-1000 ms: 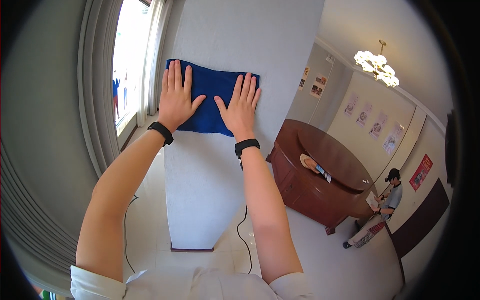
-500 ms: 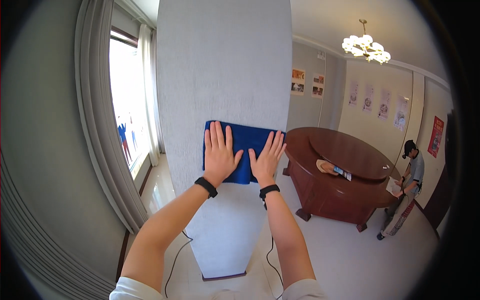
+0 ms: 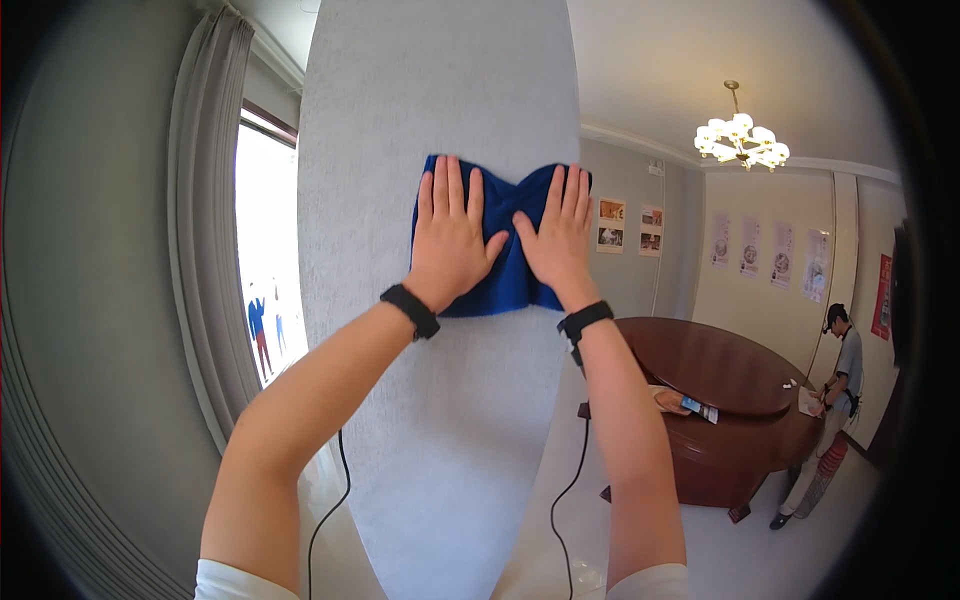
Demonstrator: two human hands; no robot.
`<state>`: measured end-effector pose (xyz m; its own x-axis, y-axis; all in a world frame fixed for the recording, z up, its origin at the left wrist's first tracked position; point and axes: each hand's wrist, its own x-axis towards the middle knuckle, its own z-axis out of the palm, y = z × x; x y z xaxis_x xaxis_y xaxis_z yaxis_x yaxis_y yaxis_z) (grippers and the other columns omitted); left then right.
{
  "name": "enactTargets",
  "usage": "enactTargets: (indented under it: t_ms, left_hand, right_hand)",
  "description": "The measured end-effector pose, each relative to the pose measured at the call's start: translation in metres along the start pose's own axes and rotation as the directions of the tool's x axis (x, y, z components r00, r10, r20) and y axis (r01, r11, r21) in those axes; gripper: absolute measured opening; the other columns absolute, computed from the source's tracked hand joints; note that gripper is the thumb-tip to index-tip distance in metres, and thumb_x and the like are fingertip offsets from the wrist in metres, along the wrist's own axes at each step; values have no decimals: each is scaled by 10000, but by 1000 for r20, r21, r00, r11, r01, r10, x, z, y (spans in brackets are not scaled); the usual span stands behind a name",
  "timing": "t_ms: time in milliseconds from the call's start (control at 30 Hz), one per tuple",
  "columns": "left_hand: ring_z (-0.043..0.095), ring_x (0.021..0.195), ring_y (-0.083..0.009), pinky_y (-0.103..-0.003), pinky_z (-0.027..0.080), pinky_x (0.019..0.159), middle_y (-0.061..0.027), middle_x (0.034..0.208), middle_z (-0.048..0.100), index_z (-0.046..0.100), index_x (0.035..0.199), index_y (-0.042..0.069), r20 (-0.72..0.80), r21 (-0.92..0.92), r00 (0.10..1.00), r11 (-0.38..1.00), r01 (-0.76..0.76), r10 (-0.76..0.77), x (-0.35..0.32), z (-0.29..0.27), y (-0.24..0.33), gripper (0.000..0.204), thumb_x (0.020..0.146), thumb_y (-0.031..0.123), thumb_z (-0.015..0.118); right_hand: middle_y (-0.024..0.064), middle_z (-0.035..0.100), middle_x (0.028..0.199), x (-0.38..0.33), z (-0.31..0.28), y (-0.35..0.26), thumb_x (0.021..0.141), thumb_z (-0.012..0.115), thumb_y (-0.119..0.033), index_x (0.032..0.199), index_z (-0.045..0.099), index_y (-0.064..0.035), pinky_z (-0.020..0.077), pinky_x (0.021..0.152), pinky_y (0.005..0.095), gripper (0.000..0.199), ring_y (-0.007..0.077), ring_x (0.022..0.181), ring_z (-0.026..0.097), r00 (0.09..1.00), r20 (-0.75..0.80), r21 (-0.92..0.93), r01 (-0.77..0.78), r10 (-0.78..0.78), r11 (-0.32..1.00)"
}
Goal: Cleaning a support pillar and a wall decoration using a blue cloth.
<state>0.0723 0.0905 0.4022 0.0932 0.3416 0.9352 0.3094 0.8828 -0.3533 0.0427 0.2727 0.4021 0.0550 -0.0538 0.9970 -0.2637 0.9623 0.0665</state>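
Note:
A blue cloth lies flat against a light grey pillar in front of me. My left hand presses on the cloth's left half with its fingers spread upward. My right hand presses on the right half, close to the pillar's right edge. The two thumbs almost meet in the middle. Each wrist carries a black band. The hands cover much of the cloth.
A grey curtain and a bright window are at the left. A round dark wooden table stands at the right, with a person beside it. A chandelier hangs above. Black cables trail down by the pillar.
Both hands have slid the cloth up the pillar. The view has tilted upward, so the hands now sit higher on the pillar.

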Motion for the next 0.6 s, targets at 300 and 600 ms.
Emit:
enactTargets:
  t_ms: [300,600]
  left_hand:
    - [119,1506,-447,-512,87,1220,-330,1586,187,277,1542,6,-53,297,999,955,17,-1,192,22,-89,952,918,706,444]
    - [52,1529,-385,-440,63,1240,-284,1626,85,152,1578,15,231,209,950,964,162,-210,243,-35,-129,987,923,705,413]
  right_hand:
    - [289,78,1623,203,21,23,925,477,-638,1556,111,53,152,1215,516,1005,433,1508,96,991,71,111,-121,113,986]
    - [215,59,1651,281,32,2,916,397,-704,1587,101,-35,66,1216,535,993,370,1534,-9,991,62,-65,-111,115,992]
